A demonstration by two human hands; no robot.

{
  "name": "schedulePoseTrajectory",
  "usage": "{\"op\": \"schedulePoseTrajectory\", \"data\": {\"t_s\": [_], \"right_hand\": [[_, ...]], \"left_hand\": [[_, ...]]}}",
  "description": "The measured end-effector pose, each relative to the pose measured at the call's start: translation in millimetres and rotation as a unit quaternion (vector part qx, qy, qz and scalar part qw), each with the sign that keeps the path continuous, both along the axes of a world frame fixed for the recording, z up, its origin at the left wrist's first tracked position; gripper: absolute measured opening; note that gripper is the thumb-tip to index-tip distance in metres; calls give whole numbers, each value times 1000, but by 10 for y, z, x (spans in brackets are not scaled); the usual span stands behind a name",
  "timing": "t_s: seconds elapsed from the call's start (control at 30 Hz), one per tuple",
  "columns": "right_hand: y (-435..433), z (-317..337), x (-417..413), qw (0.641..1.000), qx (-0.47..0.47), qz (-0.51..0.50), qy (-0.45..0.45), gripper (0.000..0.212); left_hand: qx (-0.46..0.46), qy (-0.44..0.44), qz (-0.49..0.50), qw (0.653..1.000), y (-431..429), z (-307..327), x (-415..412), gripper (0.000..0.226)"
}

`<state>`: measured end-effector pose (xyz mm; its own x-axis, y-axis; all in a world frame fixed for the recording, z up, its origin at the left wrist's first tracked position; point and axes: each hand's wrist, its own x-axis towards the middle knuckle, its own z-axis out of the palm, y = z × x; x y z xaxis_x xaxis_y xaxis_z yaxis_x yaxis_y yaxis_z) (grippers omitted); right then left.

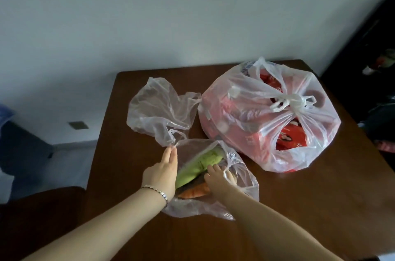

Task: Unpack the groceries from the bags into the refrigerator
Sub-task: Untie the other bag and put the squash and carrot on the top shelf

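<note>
Groceries, three bags on my table [320, 207], listed left to right.

1. Empty bag [156, 107]: thin clear plastic, slack and crumpled, nothing inside that I can see. Weightless, and it will drift if brushed.

2. Left hand [162, 173]: fingers straight and held together, tips at the rim of the small bag [245, 184], steadying its mouth rather than gripping it.

3. Small bag, nearest me, mouth open. Contents: one long green vegetable [198, 160], lying at a slant, and one carrot [194, 192] below it; something dark sits between them that I cannot identify. Both look firm and light, safe to take around the middle. The film is slippery and will cling, so it is best pinned down while lifting.

4. Right hand [218, 177]: inside the small bag, fingers curled at the green vegetable's lower edge. I cannot tell if they have closed round it.

5. Large bag [310, 132]: full and bulging, handles tied in a knot [292, 100] on top. Contents: red packets [292, 139] and other pieces too blurred to name. Probably heavy, so untie it first and then lift items singly.
</note>
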<state>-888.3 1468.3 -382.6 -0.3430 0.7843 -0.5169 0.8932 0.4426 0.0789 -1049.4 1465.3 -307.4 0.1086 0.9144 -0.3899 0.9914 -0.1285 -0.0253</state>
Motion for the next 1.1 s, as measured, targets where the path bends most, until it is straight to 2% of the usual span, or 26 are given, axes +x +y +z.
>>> {"op": "schedulePoseTrajectory", "data": {"t_s": [0.13, 0.2, 0.23, 0.27, 0.3, 0.37, 0.43, 0.47, 0.53, 0.57, 0.6, 0.63, 0.67, 0.7, 0.73, 0.83, 0.9, 0.97, 1.07, 1.1], "right_hand": [[1, 206, 45, 997, -68, 1, 43, 30], [-7, 352, 165, 988, -74, -52, 122, 16], [-28, 444, 257, 979, -70, -88, 172, 10], [-38, 557, 355, 970, -51, -115, 210, 19], [-45, 635, 468, 965, -26, -131, 226, 32], [-49, 789, 674, 949, 22, -168, 266, 42], [-13, 866, 838, 911, 38, -241, 332, 37], [20, 873, 913, 887, 40, -282, 362, 30], [129, 870, 1007, 840, 31, -355, 409, 18], [184, 869, 1034, 820, 22, -378, 429, 15], [244, 865, 1047, 805, 15, -392, 445, 15], [293, 857, 1054, 796, 9, -400, 455, 18], [342, 845, 1046, 790, 7, -403, 463, 20], [377, 832, 1032, 786, 9, -400, 471, 21], [404, 820, 1014, 785, 15, -389, 482, 18], [472, 800, 935, 796, 29, -351, 493, 10], [514, 781, 890, 799, 18, -334, 499, 9], [539, 757, 851, 791, -9, -337, 510, 7], [523, 695, 807, 784, -54, -351, 509, 16], [511, 661, 801, 790, -60, -354, 497, 16]], "left_hand": [[51, 32, -60, 996, 15, -46, 29, 84], [60, 30, -62, 996, 42, -26, 40, 76], [93, 15, -68, 993, 71, -6, 40, 73], [159, -7, -89, 983, 119, -8, 33, 68], [251, -27, -122, 960, 175, -37, 25, 58], [415, -73, -211, 882, 246, -155, 8, 33], [471, -155, -259, 829, 239, -221, 87, 25], [472, -183, -266, 820, 222, -234, 162, 23], [439, -224, -291, 820, 156, -351, 314, 18], [385, -211, -325, 837, 129, -419, 382, 12], [290, -163, -355, 873, 119, -470, 450, 7], [169, -89, -362, 912, 122, -509, 511, 14], [50, -12, -329, 943, 135, -535, 570, 25], [-25, 50, -266, 962, 178, -547, 615, 35], [-60, 94, -199, 974, 232, -500, 648, 44], [-52, 120, -74, 989, 419, -462, 673, 60], [-71, 86, -31, 993, 518, -489, 649, 70], [-132, 49, 20, 990, 556, -507, 666, 77], [-137, 73, 30, 987, 537, -640, 751, 73], [-133, 73, 71, 986, 520, -701, 758, 67]]}}
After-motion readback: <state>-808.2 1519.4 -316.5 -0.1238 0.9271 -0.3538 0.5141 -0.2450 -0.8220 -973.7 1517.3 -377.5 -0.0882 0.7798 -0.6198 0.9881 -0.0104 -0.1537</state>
